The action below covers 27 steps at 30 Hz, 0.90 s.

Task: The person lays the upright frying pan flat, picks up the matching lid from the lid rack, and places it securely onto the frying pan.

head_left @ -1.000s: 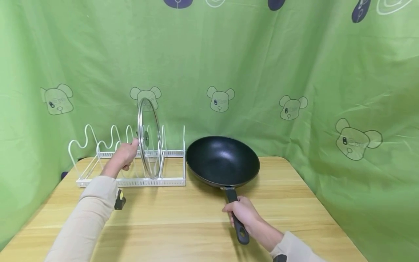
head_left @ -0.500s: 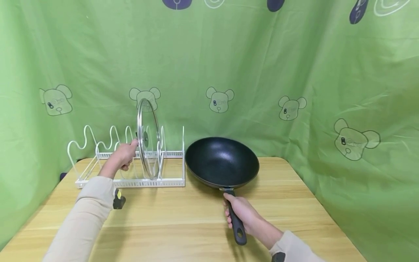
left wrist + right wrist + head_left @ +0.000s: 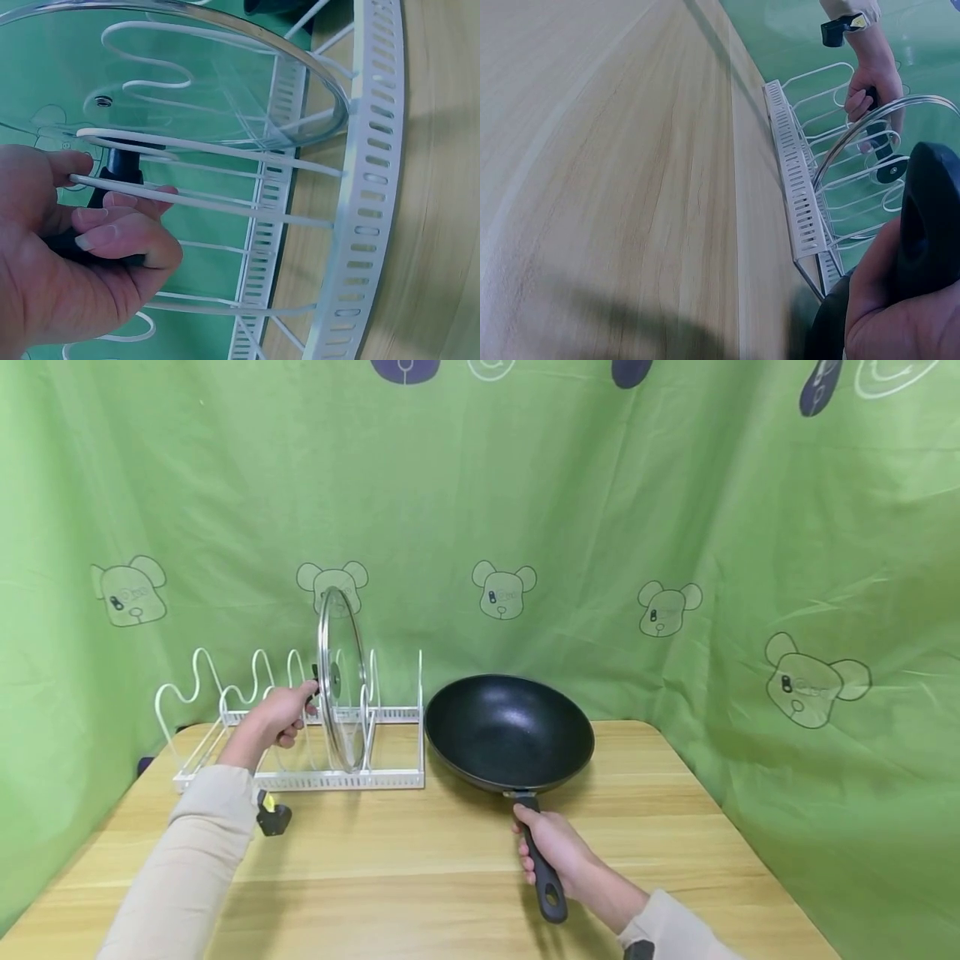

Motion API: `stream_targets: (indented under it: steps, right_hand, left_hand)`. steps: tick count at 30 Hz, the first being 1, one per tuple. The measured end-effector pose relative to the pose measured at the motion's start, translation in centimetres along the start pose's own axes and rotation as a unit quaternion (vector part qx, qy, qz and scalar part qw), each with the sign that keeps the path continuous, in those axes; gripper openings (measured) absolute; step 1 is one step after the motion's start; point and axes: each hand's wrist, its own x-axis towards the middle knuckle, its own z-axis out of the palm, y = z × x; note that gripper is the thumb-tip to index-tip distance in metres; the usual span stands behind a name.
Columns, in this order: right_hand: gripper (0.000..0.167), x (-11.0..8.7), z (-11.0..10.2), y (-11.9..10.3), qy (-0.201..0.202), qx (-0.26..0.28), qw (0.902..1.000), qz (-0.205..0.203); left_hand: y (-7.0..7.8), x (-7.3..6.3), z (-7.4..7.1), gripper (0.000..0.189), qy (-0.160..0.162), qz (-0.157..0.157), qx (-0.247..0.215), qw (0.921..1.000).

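Observation:
A glass lid with a metal rim (image 3: 347, 643) stands on edge in the white wire rack (image 3: 300, 779). My left hand (image 3: 283, 712) is left of it, fingers curled round the lid's black handle (image 3: 124, 165), as the left wrist view shows. White wire loops of the rack pass close to those fingers. To the right of the rack is a black wok (image 3: 510, 731), its inside facing up and towards me. My right hand (image 3: 558, 852) grips the wok's handle (image 3: 552, 902), thumb along its top; the handle's holed end sticks out below the hand.
The rack's other wire dividers (image 3: 198, 681) stand to the left of my left hand. A wooden table (image 3: 390, 877) carries everything, and a green curtain (image 3: 600, 510) with bear prints hangs close behind and at both sides.
My left hand has drawn slightly left, and more of the lid's handle shows beside it. My right hand has shifted its grip, the thumb now lying along the wok handle. The wok has barely moved.

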Motion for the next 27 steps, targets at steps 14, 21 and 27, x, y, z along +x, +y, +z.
stream_targets:
  steps: [14, 21, 27]
  right_hand:
    - [0.035, 0.04, 0.08, 0.08, 0.005, -0.001, 1.0, 0.005]
    - [0.034, -0.01, 0.03, 0.06, 0.002, 0.003, 1.0, 0.006]
    - [0.033, -0.05, -0.01, 0.03, -0.007, 0.01, 0.9999, 0.008]
  left_hand:
    - [0.2, 0.09, -0.54, 0.039, -0.055, -0.004, -0.058, 0.9968]
    - [0.53, 0.14, -0.42, 0.038, -0.052, -0.012, -0.075, 0.9957]
    - [0.73, 0.24, -0.28, 0.039, -0.039, -0.026, -0.068, 0.9966]
